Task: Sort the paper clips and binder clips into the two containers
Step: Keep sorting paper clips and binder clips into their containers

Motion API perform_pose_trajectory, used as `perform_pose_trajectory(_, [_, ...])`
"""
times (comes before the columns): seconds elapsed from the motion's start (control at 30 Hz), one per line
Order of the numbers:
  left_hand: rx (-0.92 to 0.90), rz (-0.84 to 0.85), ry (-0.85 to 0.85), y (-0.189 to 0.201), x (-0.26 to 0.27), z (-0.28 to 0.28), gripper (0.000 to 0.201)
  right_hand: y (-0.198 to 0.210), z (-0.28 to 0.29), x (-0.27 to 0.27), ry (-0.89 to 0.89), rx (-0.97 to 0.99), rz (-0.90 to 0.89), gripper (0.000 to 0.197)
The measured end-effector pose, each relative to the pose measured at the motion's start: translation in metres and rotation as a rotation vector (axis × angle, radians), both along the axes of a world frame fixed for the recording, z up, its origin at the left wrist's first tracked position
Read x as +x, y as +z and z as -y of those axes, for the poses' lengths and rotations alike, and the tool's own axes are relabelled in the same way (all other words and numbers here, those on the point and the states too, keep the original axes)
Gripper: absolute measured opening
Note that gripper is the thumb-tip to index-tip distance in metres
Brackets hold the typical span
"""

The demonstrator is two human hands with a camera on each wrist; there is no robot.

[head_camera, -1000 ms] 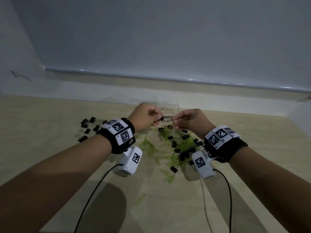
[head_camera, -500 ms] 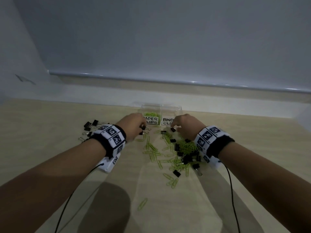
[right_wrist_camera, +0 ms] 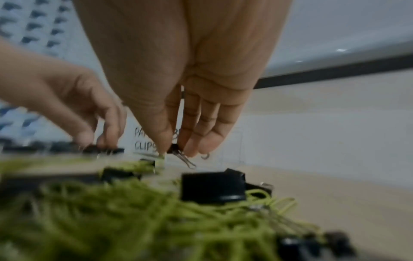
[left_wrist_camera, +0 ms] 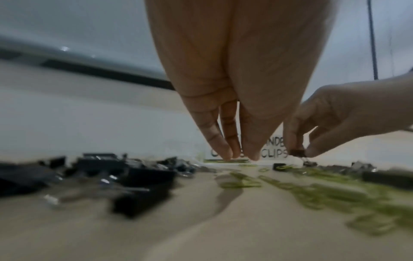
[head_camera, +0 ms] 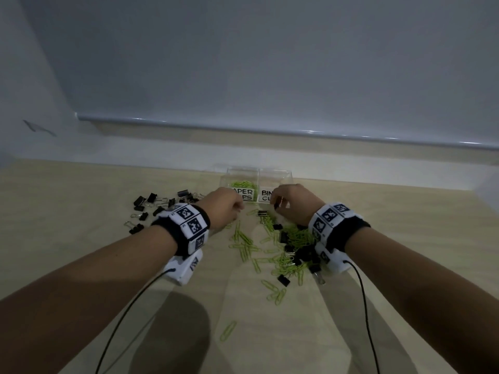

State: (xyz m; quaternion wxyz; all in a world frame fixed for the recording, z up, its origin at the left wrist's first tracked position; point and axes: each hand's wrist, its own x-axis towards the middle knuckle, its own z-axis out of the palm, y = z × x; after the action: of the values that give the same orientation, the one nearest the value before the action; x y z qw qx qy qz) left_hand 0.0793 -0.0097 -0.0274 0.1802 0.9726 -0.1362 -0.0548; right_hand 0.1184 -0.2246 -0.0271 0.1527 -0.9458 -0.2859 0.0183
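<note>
Item, sorting in progress: both hands now lowered from the containers [head_camera: 259, 175] to the table, right hand [head_camera: 293, 205] pinching a black binder clip [right_wrist_camera: 174, 147], left hand [head_camera: 224, 206] fingertips pressed together over green paper clips [head_camera: 244, 238], so another pickup begins.

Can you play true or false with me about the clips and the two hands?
1. The paper clips are green. True.
2. The right hand is pinching a small black binder clip. True.
3. The paper clips container is empty. False: some green clips already lie in it.
4. The two containers stand far apart. False: the paper clips container and the binder clips container stand side by side, touching.
5. A bunch of black binder clips lies off to the left on the table. True.
6. The left hand is lying flat on the table. False: its fingers point down.
</note>
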Motion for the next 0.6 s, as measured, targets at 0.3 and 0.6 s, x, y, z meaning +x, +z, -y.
perform_pose_trajectory(0.3, [0.226, -0.068, -0.223, 0.003, 0.019, 0.056, 0.046, 0.019, 0.077, -0.01, -0.38, 0.312, -0.133, 0.005])
perform_pose_trajectory(0.6, [0.079, -0.063, -0.147, -0.006, 0.02, 0.036, 0.017, 0.012, 0.06, -0.021, -0.208, -0.114, -0.068, 0.015])
